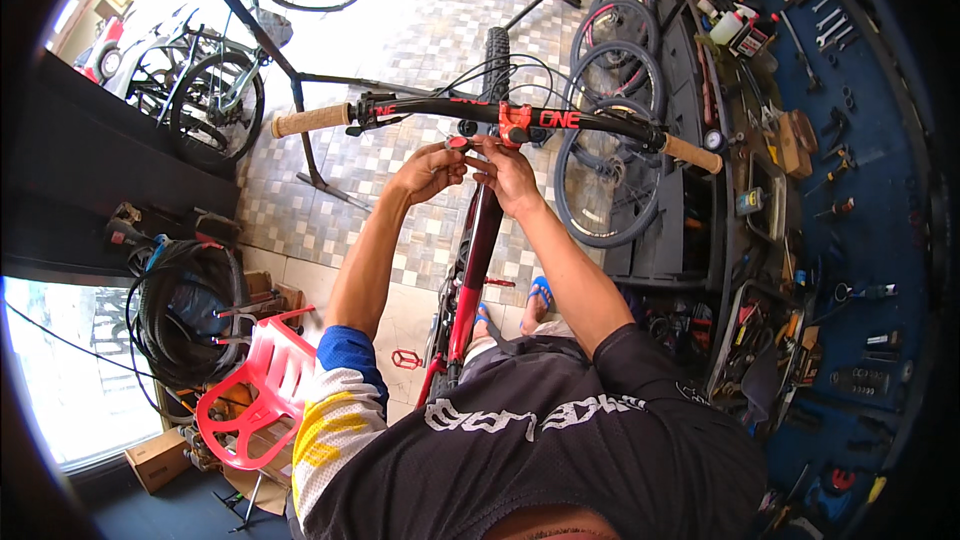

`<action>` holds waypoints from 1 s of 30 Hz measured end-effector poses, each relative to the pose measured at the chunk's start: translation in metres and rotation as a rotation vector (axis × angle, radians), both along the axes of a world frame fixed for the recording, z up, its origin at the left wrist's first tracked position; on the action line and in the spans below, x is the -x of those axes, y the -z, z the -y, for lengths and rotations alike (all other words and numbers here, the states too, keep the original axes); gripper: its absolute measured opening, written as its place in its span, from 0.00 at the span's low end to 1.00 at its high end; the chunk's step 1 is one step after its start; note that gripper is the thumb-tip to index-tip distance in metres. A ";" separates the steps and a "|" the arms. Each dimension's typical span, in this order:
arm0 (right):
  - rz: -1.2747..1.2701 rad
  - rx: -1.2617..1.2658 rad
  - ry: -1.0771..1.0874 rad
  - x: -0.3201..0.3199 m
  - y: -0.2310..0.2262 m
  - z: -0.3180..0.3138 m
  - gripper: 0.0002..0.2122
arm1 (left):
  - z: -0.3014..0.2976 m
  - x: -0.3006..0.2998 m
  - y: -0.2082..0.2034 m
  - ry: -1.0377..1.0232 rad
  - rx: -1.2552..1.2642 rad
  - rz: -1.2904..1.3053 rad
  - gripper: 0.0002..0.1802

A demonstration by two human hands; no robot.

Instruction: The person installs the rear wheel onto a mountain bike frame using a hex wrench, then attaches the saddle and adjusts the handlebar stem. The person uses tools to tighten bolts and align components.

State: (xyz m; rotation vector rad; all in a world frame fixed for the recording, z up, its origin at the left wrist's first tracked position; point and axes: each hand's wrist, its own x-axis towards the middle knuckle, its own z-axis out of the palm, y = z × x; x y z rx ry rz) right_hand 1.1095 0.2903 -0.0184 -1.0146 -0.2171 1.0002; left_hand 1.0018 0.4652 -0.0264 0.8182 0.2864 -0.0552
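In front of me stands a mountain bike with a dark red and black frame. Its black handlebar runs across the view, with tan grips and an orange-red stem at the middle. Just behind the stem, my left hand is closed in a pinch by a small part with a red end. My right hand meets it from the other side, thumb and fingers together close under the stem. Whatever lies between the fingertips is too small to make out.
Bicycle wheels lean against a dark cabinet on the right, near a cluttered workbench and a wall of hanging tools. At left are a pink plastic chair, coiled tyres and parked bicycles. A red pedal sticks out low down.
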 end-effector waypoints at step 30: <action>1.530 1.114 0.099 -0.159 -0.137 0.108 0.20 | -0.035 -0.053 -0.055 0.311 -0.667 -0.757 0.27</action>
